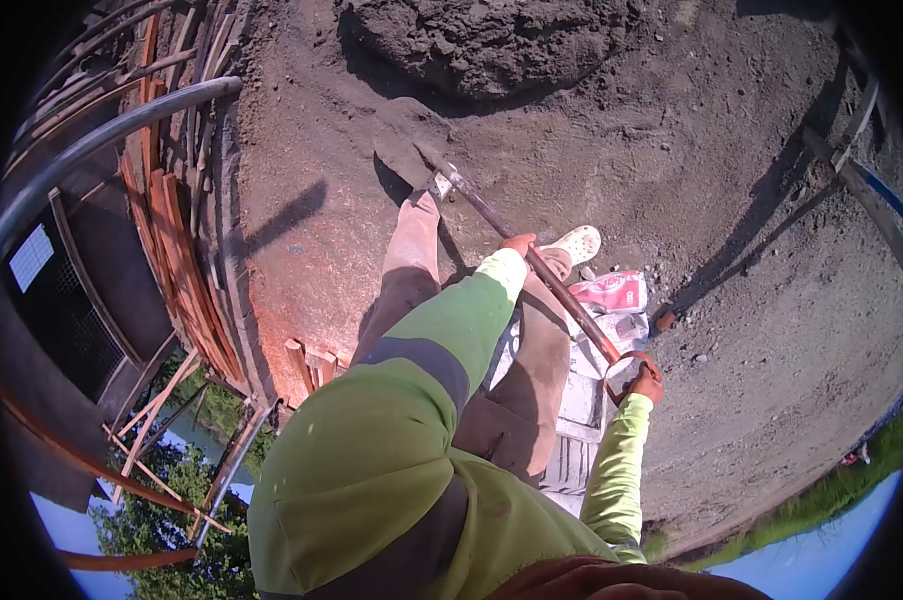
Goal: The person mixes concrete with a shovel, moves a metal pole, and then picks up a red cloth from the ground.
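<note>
At foot of earth mound (491, 40): we hold shovel (476, 208). Left hand (518, 243) closed round shaft, right hand (647, 381) closed round D-grip. Blade (407, 160) flat on ground; mound looks largely intact, bulk remaining.

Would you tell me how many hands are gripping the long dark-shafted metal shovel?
2. The left hand grips midway along the long dark-shafted metal shovel; the right hand holds its end loop. Neither is hidden.
</note>
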